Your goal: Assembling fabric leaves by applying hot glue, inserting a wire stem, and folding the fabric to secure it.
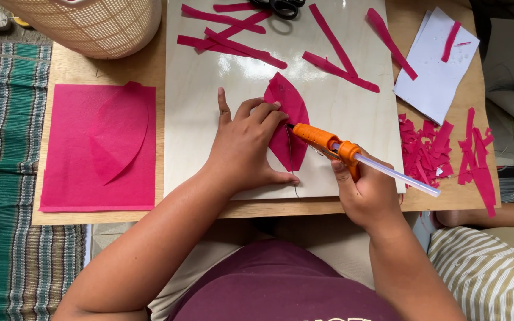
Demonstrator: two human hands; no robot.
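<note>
Left hand (246,145) fingers flat, pinning pink leaf-shaped paper (287,122) on the pale board (197,107). Right hand (367,193) closed round orange glue gun (327,142) — nozzle at the leaf's midline. Keep fingers clear of the tip — squeeze lightly.

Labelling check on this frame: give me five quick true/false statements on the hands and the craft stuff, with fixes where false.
1. The right hand holds an orange glue gun. True.
2. The left hand presses on a pink leaf-shaped piece on the pale board. True.
3. The glue gun's tip points away from the leaf-shaped piece. False: the tip is at the piece's edge, by the left fingertips.
4. The scissors lie in the person's lap. False: they lie at the board's top edge.
5. The pink sheet lies right of the board. False: it lies to the left, on the wooden table.
</note>
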